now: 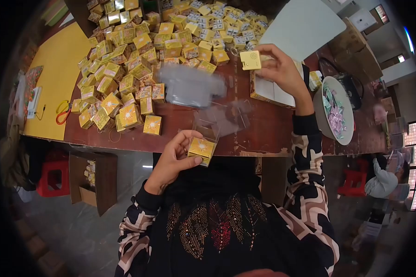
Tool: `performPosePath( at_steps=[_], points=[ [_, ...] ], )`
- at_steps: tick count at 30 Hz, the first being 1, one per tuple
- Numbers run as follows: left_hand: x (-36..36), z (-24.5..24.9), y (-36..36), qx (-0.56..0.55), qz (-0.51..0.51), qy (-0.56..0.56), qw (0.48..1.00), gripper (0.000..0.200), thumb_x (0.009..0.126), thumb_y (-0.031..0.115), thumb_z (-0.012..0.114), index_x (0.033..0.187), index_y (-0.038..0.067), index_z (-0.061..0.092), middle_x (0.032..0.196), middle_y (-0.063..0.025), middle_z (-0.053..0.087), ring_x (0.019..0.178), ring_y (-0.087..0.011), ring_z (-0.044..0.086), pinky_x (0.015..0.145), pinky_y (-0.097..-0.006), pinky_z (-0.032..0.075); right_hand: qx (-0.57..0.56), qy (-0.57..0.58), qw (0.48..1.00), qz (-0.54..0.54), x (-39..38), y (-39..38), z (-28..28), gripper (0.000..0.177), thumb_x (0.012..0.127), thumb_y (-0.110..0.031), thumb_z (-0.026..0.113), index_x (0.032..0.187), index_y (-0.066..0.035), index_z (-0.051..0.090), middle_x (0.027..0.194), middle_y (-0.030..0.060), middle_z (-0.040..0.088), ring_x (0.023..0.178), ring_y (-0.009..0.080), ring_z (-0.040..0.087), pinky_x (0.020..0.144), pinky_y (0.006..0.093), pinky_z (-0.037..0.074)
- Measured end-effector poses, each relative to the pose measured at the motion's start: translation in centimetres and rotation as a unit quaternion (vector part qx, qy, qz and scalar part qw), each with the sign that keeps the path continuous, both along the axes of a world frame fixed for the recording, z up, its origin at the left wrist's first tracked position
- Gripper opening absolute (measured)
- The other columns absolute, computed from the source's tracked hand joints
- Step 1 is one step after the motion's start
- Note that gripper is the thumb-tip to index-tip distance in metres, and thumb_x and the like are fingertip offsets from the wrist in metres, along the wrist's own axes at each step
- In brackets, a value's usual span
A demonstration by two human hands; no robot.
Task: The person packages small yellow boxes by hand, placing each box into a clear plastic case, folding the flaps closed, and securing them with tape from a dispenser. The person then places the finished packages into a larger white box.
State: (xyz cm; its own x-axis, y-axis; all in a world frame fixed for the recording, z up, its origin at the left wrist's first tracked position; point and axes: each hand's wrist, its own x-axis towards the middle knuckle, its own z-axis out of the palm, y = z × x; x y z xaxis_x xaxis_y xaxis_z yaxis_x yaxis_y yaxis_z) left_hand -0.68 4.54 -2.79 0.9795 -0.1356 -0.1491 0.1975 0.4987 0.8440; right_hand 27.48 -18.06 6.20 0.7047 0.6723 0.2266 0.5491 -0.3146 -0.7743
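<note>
My left hand [173,159] is closed on a small yellow box [201,148] with a white starburst, with clear plastic around its top. Between the thumb and fingers of my right hand [282,69] is a pale yellow device [250,60] with a dotted grille. Below and behind the right hand lies an open box [262,87] with a white inside. Flat clear plastic sleeves [187,87] are stacked on the dark red table [171,138], and loose clear pieces [226,117] lie nearer me. Many yellow boxes [125,69] are heaped at the left.
Small yellow devices [226,23] are piled at the back. A white bowl [321,108] of small packets stands at the right. Scissors [64,113] lie on a yellow sheet [55,83] at the left. A cardboard box [108,180] and red stool [55,168] are below; another person [381,180] is at far right.
</note>
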Motion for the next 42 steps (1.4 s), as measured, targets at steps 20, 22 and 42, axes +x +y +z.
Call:
performPosePath(
  at_steps=[20,22,42],
  points=[
    [0.5,3.4,-3.9,-0.134,-0.052,-0.052,0.988,0.055,0.082,0.002,0.069,0.132,0.001,0.046,0.132,-0.0153,0.058,0.121,-0.0221,0.059,0.104,-0.0334,0.047,0.005,-0.188,0.982,-0.018,-16.7,-7.6,-0.5,0.040,0.079,0.003,0.073,0.117,-0.005,0.063,0.120,0.0122,0.066,0.108,0.0278,0.066,0.091,0.0337,0.055],
    [0.4,3.5,-4.0,-0.125,-0.041,-0.055,0.990,0.056,0.080,0.007,0.070,0.132,0.001,0.047,0.135,-0.0185,0.055,0.121,-0.0268,0.059,0.103,-0.0381,0.049,0.019,-0.298,0.954,0.003,-17.0,-7.4,0.1,0.039,0.077,0.003,0.073,0.115,-0.005,0.065,0.118,0.0122,0.067,0.106,0.0300,0.066,0.090,0.0344,0.055],
    [1.2,3.8,-5.1,-0.231,-0.096,-0.067,0.966,0.055,0.081,0.003,0.068,0.132,0.001,0.048,0.145,-0.0173,0.048,0.127,-0.0231,0.053,0.110,-0.0349,0.040,0.278,0.148,0.949,-0.009,-18.4,-5.0,-4.2,0.048,0.083,0.003,0.075,0.125,0.002,0.051,0.135,0.0160,0.052,0.115,0.0247,0.064,0.096,0.0338,0.055]
  ],
)
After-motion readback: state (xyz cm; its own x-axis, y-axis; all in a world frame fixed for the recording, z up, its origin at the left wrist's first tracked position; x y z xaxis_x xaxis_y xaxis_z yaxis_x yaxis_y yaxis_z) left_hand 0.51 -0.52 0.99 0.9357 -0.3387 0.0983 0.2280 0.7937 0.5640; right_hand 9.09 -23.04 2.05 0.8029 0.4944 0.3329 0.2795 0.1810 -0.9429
